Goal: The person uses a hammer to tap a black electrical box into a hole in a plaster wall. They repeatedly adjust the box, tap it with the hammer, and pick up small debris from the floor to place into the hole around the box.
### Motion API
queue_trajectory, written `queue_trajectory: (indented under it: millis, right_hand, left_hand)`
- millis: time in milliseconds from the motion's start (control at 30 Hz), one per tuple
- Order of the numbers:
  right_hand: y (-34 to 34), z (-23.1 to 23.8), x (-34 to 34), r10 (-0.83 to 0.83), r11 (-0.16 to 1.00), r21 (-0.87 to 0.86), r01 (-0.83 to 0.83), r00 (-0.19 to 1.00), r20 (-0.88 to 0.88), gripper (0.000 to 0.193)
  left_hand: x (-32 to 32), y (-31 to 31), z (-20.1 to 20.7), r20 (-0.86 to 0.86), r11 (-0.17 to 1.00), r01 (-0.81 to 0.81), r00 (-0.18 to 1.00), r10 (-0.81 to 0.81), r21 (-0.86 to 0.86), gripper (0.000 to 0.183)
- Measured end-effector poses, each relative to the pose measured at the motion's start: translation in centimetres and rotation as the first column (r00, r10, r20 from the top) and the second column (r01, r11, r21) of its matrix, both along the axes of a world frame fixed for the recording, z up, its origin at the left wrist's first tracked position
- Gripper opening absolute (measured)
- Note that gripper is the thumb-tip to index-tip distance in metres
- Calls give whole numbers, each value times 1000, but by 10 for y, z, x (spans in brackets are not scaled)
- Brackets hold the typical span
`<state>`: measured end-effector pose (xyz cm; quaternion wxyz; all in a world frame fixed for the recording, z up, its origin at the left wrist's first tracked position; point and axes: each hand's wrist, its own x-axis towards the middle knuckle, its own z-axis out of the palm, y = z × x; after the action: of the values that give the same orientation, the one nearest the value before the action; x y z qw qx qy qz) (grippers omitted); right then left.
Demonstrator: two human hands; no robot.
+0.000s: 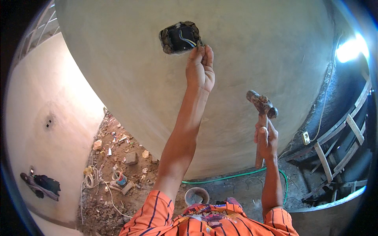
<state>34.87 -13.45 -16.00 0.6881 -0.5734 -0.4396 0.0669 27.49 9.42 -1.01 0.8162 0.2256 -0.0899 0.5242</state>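
A rough rectangular hole [171, 38] with broken edges is cut into the plastered wall [236, 35] in front of me. Inside it sits a dark recess with a few thin wires [185, 38], bluish and yellowish-white. At the hole's lower right corner my left hand [201, 69] reaches up, fingertips pinched together; what they hold, if anything, is too small to make out. Lower and to the right, my right hand [267, 138] is wrapped around the wooden handle of a hammer [261, 103]. Its worn, dirty metal head points upward, apart from the wall.
Below are a bucket [197, 193], a green hose [232, 177], and rubble with a grey block [131, 158] and coiled white cable [91, 176]. At right, a white socket [306, 137] hangs near wooden planks [324, 162] and a bright lamp [352, 49]. The left wall has another dark opening [48, 184].
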Motion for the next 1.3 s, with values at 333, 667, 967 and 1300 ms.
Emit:
queue_trajectory:
  millis: [333, 667, 967, 1300]
  right_hand:
    - [7, 3, -9, 22, 1000, -8, -22, 1000, -10, 53]
    - [44, 8, -22, 114, 991, 75, -112, 993, -25, 48]
    - [103, 25, -47, 101, 975, 200, -100, 995, 6, 52]
    - [142, 55, -61, -63, 951, 306, 43, 997, 55, 44]
  left_hand:
    - [7, -9, 10, -57, 987, -161, 986, 159, -32, 10]
    - [13, -12, 5, -266, 845, -512, 802, 534, 151, 19]
    - [-16, 3, -4, -287, 693, -533, 652, 702, 485, 20]
    - [-104, 66, 40, 665, -744, -176, -351, 659, 645, 47]
